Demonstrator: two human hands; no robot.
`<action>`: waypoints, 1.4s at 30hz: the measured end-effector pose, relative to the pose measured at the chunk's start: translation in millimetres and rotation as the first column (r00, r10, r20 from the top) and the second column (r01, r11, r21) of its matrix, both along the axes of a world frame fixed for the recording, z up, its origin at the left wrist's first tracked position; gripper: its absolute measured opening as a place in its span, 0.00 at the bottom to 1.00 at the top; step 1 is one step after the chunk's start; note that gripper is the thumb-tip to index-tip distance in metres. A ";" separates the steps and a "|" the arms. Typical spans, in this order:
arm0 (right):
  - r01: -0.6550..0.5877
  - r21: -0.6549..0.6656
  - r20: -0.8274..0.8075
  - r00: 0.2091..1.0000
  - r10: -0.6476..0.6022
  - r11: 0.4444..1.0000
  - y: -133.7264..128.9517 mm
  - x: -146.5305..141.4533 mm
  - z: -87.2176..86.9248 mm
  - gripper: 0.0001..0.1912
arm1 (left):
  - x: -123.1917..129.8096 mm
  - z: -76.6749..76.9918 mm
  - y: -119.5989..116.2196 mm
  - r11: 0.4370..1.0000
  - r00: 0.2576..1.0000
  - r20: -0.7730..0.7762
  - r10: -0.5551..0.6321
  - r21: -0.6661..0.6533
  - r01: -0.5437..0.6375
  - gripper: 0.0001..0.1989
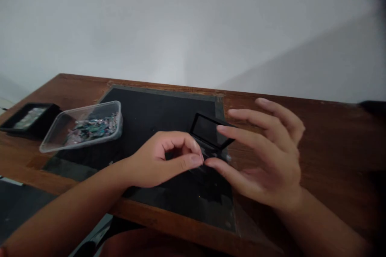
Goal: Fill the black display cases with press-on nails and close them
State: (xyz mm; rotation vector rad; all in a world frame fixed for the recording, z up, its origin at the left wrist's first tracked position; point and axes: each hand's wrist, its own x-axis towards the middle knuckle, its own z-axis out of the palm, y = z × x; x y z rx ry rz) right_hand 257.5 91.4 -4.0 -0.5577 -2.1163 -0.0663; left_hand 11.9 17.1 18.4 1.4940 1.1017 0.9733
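Observation:
My left hand (173, 158) is closed in a pinch, thumb against fingertips, above the black mat (144, 112). Whatever lies between those fingertips is too small to make out. Close beside it, my right hand (268, 156) is open with its fingers spread, the thumb tip near the left fingertips. Behind both hands a small black frame-like case (211, 130) rests on the mat, partly covered by the right fingers. Some thin, clear material shows faintly under the left fingertips.
At the left, a clear plastic tub (51, 142) holds many small, shiny greenish and pinkish pieces. Left of it stands a black box (51, 118) with a pale, shiny top. The wooden table (325, 144) meets a plain wall (181, 20) at the back.

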 end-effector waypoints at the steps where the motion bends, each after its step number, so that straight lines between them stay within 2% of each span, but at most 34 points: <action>1: -0.044 0.002 0.016 0.999 0.044 0.999 -0.3 0.1 -0.4 0.26 | 3.5 -1.8 -0.9 0.998 0.998 0.027 -0.065 -0.015 0.065 0.08; 4: -0.176 0.009 0.032 0.984 0.176 0.984 0.2 0.6 -0.8 0.31 | 4.7 0.9 -4.0 0.974 0.973 0.076 -0.216 -0.057 0.221 0.08; 6: -0.223 0.009 0.029 0.975 0.222 0.975 -0.3 0.4 -0.2 0.31 | 2.7 5.0 -5.6 0.961 0.964 0.077 -0.254 -0.090 0.261 0.08; 9: -0.257 -0.013 0.025 0.966 0.257 0.966 -3.1 -1.9 1.4 0.24 | 2.1 5.6 -6.8 0.975 0.976 0.063 -0.209 -0.068 0.214 0.07; 14: -0.336 -0.066 -0.032 0.942 0.335 0.939 -5.9 -9.0 3.4 0.09 | 4.9 -3.0 -5.7 0.993 0.994 -0.003 -0.107 0.040 0.107 0.07; 22: -0.429 -0.098 -0.088 0.902 0.422 0.898 -6.3 -12.6 8.6 0.10 | 5.1 0.9 -3.1 0.991 0.988 0.076 -0.133 0.028 0.132 0.08; 24: -0.427 -0.098 -0.096 0.903 0.418 0.899 -6.5 -12.3 10.6 0.10 | 4.8 -0.7 -1.6 0.994 0.992 0.059 -0.110 0.027 0.109 0.06; 27: -0.374 -0.085 -0.085 0.926 0.367 0.924 -5.7 -10.1 14.8 0.10 | 2.8 -5.5 2.5 1.000 0.999 -0.035 -0.015 -0.001 0.015 0.05; 30: -0.312 -0.065 0.008 0.950 0.313 0.948 -3.7 -5.1 20.5 0.09 | -1.7 -8.8 7.9 0.994 0.988 -0.114 0.105 -0.020 -0.108 0.09; 32: -0.313 -0.073 0.092 0.943 0.319 0.947 -3.1 -1.1 23.4 0.09 | -5.2 -8.5 11.1 0.985 0.974 -0.150 0.172 0.007 -0.173 0.11; 37: -0.340 -0.273 0.213 0.891 0.401 0.900 -8.6 5.1 21.3 0.05 | -10.4 -2.7 14.5 0.966 0.944 -0.216 0.250 -0.014 -0.259 0.12; 42: -0.235 -0.490 0.335 0.838 0.430 0.839 -11.5 3.2 14.5 0.11 | -11.1 -1.5 15.4 0.962 0.954 -0.183 0.236 -0.092 -0.256 0.13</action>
